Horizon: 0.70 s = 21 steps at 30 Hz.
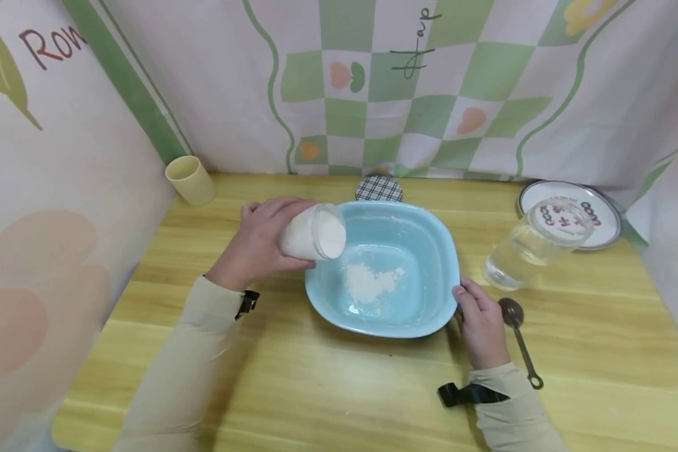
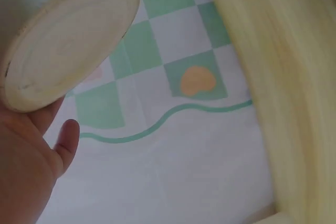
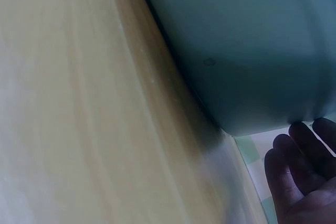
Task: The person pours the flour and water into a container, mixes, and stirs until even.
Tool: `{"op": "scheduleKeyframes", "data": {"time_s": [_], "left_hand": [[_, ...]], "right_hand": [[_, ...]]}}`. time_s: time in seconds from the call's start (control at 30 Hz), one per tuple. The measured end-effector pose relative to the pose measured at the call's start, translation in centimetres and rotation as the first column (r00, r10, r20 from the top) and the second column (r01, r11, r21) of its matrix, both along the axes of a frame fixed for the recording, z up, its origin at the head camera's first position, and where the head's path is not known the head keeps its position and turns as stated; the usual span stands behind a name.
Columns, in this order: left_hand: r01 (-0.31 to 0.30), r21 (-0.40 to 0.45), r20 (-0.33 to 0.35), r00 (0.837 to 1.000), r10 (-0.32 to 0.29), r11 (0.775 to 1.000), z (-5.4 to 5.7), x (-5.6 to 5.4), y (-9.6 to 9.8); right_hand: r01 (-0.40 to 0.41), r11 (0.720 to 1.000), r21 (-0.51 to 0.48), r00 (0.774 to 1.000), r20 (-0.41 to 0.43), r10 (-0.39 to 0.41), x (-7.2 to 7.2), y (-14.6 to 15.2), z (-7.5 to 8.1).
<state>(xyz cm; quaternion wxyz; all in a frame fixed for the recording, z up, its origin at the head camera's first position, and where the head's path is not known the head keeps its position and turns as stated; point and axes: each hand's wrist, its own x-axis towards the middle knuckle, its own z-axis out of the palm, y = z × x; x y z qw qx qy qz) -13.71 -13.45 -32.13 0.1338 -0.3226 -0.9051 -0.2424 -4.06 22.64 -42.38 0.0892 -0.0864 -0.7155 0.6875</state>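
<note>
My left hand (image 1: pixel 265 238) grips a clear jar (image 1: pixel 315 233) of white powder, tilted with its mouth toward the blue basin (image 1: pixel 429 251). In the left wrist view, the jar's round base (image 2: pixel 73 43) faces the camera above the hand. A patch of white powder (image 1: pixel 367 282) lies on the basin's floor. At the basin's right side, my right hand (image 1: pixel 482 323) holds the rim, thumb on top. The right wrist view shows its fingers (image 3: pixel 294 161) against the outer wall of the basin (image 3: pixel 252 51).
A brown measuring spoon (image 1: pixel 518 339) lies right of my right hand. Behind it stands a clear container of water (image 1: pixel 520 251), partly in front of a white plate (image 1: pixel 604 216). A checked coaster (image 1: pixel 378 188) is behind the basin; a yellow cup (image 1: pixel 192 182) stands far left.
</note>
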Motion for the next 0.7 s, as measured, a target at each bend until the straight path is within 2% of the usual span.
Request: {"op": "scheduleKeyframes", "data": {"time_s": [0.1, 0.2, 0.27, 0.4, 0.47, 0.53, 0.7], "left_hand": [[-0.029, 0.078, 0.103, 0.995, 0.021, 0.997, -0.5, 0.1, -0.1], [-0.074, 0.204, 0.22, 0.975, 0.028, 0.976, -1.1, 0.1, -0.3], [-0.118, 0.306, 0.302, 0.953, 0.021, 0.945, -1.5, 0.3, -0.6], [-0.224, 0.459, 0.425, 0.905, 0.01, 0.86, -2.4, 0.7, -1.2], [-0.268, 0.487, 0.457, 0.889, 0.019, 0.831, -2.7, 1.0, -1.6], [-0.295, 0.506, 0.471, 0.882, 0.027, 0.81, -3.1, 1.2, -1.9], [-0.33, 0.552, 0.474, 0.88, 0.037, 0.766, -3.9, 1.5, -2.5]], "right_hand": [[-0.006, 1.0, 0.005, 1.0, 0.006, 0.006, 0.1, 0.0, 0.1], [-0.008, 1.0, -0.007, 1.0, 0.001, 0.008, 0.1, 0.1, 0.1], [-0.007, 1.0, -0.015, 1.0, -0.005, 0.006, 0.1, 0.0, 0.1], [-0.002, 1.0, -0.02, 1.0, -0.007, 0.002, 0.1, 0.0, -0.1], [0.001, 1.0, -0.022, 1.0, 0.0, -0.001, 0.0, 0.0, -0.1], [0.001, 1.0, -0.025, 1.0, 0.0, -0.001, 0.1, -0.1, -0.1], [0.012, 1.0, -0.019, 1.0, 0.012, -0.012, 0.1, -0.2, 0.0]]}}
